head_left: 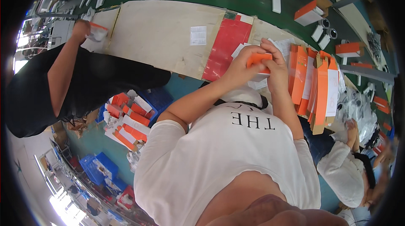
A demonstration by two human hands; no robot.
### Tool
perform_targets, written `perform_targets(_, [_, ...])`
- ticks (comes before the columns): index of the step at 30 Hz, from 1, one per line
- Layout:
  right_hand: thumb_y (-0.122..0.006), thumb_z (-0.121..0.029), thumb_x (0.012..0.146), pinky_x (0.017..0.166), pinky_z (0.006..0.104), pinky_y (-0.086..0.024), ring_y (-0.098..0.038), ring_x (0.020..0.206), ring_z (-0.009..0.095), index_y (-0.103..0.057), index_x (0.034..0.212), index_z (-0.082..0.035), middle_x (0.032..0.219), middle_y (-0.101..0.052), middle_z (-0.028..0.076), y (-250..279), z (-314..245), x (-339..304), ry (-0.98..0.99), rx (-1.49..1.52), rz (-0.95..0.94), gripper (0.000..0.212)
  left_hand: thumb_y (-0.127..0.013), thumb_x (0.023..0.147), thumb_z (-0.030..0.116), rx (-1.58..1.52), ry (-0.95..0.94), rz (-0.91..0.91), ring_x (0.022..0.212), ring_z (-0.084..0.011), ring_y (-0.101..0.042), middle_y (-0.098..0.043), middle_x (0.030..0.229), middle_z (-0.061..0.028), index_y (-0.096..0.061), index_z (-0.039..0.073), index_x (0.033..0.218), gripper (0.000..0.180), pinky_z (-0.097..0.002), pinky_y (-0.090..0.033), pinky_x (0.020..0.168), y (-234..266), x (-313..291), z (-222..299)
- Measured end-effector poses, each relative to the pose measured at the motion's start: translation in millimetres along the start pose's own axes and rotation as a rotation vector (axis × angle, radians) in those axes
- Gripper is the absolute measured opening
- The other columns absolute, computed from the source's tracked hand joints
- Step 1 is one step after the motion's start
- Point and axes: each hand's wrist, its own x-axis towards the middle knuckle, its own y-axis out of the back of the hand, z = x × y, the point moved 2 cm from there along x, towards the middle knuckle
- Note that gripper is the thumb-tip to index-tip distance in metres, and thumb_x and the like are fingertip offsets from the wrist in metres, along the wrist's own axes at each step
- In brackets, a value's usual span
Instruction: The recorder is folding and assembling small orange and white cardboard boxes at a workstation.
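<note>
The fingers of the left hand (244, 66) and right hand (277, 70) grasp an orange-and-white box (255, 59) between them at the near side of the worktop (156, 36), between a red sheet (223, 51) and a row of orange cartons (300, 74).

A red sheet (225, 48) (near a white printed slip (198, 35)) covers part of the pale tabletop (156, 32).

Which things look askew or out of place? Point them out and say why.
The orange cartons at right look askew: their ends are uneven, one jutting past the others. At left, orange-and-white boxes lie jumbled at mixed angles. The held orange box is too covered to judge.
</note>
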Motion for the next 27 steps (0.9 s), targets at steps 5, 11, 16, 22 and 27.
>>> perform_targets(5, [-0.042, -0.030, 0.091, 0.101, 0.0323, -0.028, -0.039, 0.121, 0.020, -0.047, 0.122, -0.002, 0.127, -0.046, 0.011, -24, 23, 33, -0.251, 0.351, -0.345, 0.042, -0.072, 0.065, 0.015, 0.462, -0.202, 0.020, 0.111, -0.0271, -0.045, -0.047, 0.117, -0.0134, -0.046, 0.008, 0.118, 0.059, -0.0362, -0.037, 0.095, 66, -15, 11])
perform_targets(11, [-0.054, -0.032, 0.083, 0.102, 0.0351, -0.028, -0.036, 0.124, 0.027, -0.041, 0.129, -0.008, 0.130, -0.042, 0.016, -56, 198, 131, 0.167, -0.870, -0.547, 0.054, -0.047, 0.089, 0.031, -0.908, 0.277, 0.853, 0.093, -0.0243, -0.060, -0.059, 0.102, -0.0121, -0.049, 0.001, 0.110, 0.037, -0.0360, -0.049, 0.082, 189, -50, -59])
perform_targets(16, [-0.056, -0.026, 0.080, 0.100, 0.0380, -0.030, -0.039, 0.121, 0.027, -0.051, 0.121, -0.016, 0.128, -0.045, 0.010, -96, 212, 128, 0.626, -1.495, -0.436, 0.043, -0.042, 0.088, 0.027, -1.212, 0.474, 0.917, 0.090, -0.0260, -0.061, -0.060, 0.103, -0.0121, -0.053, 0.005, 0.108, 0.032, -0.0388, -0.052, 0.077, 190, -103, -96])
perform_targets(22, [-0.055, -0.005, 0.072, 0.084, 0.0367, -0.040, -0.053, 0.090, 0.026, -0.066, 0.087, -0.014, 0.092, -0.060, 0.005, -82, 141, 102, 0.555, -0.782, -0.193, 0.021, -0.045, 0.090, 0.035, -1.132, 0.438, 1.105, 0.102, -0.0279, -0.054, -0.053, 0.111, -0.0147, -0.044, 0.001, 0.116, 0.044, -0.0429, -0.047, 0.085, 195, -123, -97])
perform_targets(27, [-0.057, -0.003, 0.070, 0.065, 0.0356, -0.045, -0.054, 0.074, 0.027, -0.061, 0.090, -0.009, 0.086, -0.060, 0.007, -83, 37, 55, 0.928, -1.040, -0.470, 0.021, -0.046, 0.089, 0.038, -0.910, 0.626, 1.064, 0.100, -0.0274, -0.055, -0.054, 0.111, -0.0130, -0.047, 0.004, 0.116, 0.044, -0.0451, -0.048, 0.083, 180, -99, -116])
